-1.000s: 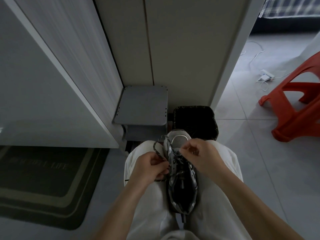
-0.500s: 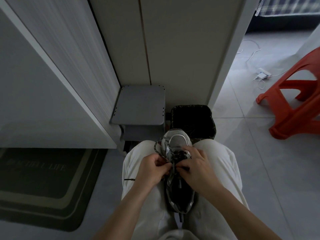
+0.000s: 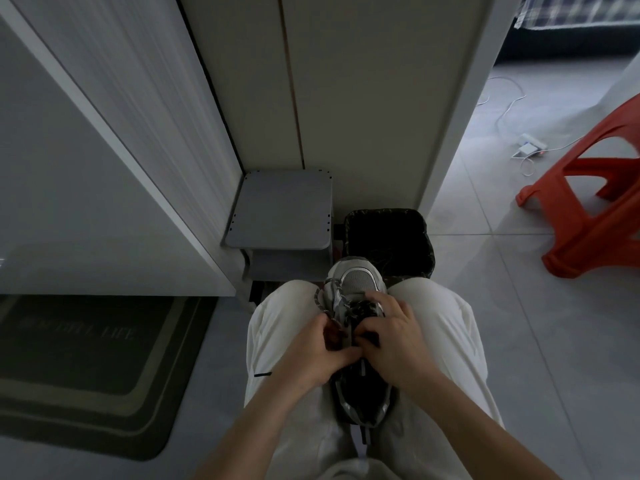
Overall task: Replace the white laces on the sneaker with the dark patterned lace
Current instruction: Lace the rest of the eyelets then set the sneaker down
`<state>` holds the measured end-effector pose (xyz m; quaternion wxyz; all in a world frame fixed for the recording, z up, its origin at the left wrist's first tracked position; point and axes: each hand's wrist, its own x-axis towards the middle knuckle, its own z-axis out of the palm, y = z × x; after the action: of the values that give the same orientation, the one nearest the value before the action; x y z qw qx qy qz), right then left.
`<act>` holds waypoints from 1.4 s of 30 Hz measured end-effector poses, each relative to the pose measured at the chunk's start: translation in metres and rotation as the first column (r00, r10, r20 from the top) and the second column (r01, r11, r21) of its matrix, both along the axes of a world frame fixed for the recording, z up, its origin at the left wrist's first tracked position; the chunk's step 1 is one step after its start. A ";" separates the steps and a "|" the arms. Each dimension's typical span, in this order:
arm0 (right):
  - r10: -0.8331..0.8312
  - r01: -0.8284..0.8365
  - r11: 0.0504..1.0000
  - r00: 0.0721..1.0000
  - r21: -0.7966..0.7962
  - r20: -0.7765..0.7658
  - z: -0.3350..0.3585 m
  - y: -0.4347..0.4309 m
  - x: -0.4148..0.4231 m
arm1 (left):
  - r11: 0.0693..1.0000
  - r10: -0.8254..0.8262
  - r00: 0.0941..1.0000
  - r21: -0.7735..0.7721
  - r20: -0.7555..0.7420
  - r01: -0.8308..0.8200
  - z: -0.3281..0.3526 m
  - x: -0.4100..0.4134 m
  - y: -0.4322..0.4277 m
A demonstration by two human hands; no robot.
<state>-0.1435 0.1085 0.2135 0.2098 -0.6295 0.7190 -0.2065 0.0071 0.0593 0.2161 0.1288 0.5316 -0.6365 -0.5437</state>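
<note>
A grey and black sneaker lies between my knees on my lap, toe pointing away. The dark patterned lace loops out from the sneaker's left side near the toe and crosses the front eyelets. My left hand sits at the sneaker's left side, fingers curled, pinching the lace near the eyelets. My right hand lies over the middle of the sneaker, fingertips pinching the lace at the tongue. My hands hide most of the lacing. No white lace shows.
A small grey stool and a black bin stand just past my knees against the white wall. An orange plastic stool is on the tiled floor at the right, with a white charger and cable beyond. A dark mat lies left.
My right hand has come down from above the toe onto the sneaker's middle, and both hands have drawn closer together over the eyelets. The lace loop at the left has shrunk.
</note>
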 end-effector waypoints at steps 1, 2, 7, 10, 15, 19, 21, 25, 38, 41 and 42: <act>0.006 -0.006 1.000 1.000 -0.001 -0.010 0.001 0.000 -0.001 | 1.000 -0.017 1.000 -0.023 0.025 0.018 -0.001 0.000 0.001; 0.016 -0.016 1.000 0.999 -0.004 -0.030 0.003 0.000 -0.002 | 0.999 -0.016 0.999 -0.049 0.044 0.018 -0.002 0.000 0.001; 0.006 -0.031 0.990 0.984 -0.140 -0.180 0.021 0.008 -0.016 | 0.995 0.062 0.997 -0.081 0.053 -0.058 -0.003 0.004 -0.001; -0.109 0.074 0.980 0.976 -0.186 -0.186 0.032 0.021 -0.042 | 0.990 0.138 0.990 -0.021 0.011 -0.137 -0.006 0.012 -0.003; -0.261 0.285 0.955 0.938 0.081 -0.226 0.030 0.044 -0.086 | 0.983 0.164 0.987 -0.088 0.003 -0.163 -0.008 0.014 0.001; -0.236 0.244 0.968 0.966 0.065 -0.110 0.030 0.036 -0.070 | 0.983 0.165 0.986 -0.085 0.007 -0.164 -0.006 0.012 0.002; -0.201 0.197 0.979 0.977 -0.055 -0.075 0.034 0.025 -0.049 | 0.983 0.166 0.986 -0.082 0.011 -0.164 -0.006 0.014 0.002; 0.029 -0.060 0.985 0.982 -0.163 -0.189 0.034 0.008 -0.004 | 0.987 0.144 0.990 -0.072 0.007 -0.143 -0.006 0.014 0.002; -0.092 0.073 0.992 0.978 -0.105 -0.187 0.036 0.030 -0.044 | 0.978 0.202 0.978 -0.041 -0.045 -0.204 -0.003 0.013 -0.003; -0.189 0.193 0.981 0.965 0.004 -0.183 0.032 0.043 -0.071 | 0.976 0.194 0.981 -0.103 0.005 -0.192 -0.003 0.012 -0.002; -0.197 0.207 0.977 0.964 0.042 -0.178 0.029 0.047 -0.076 | 0.977 0.179 0.983 -0.122 0.031 -0.174 -0.002 0.011 -0.001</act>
<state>-0.2190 0.1554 0.2428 0.1434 -0.5619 0.8008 -0.1498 0.0185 0.0586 0.2138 0.1945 0.5886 -0.6208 -0.4800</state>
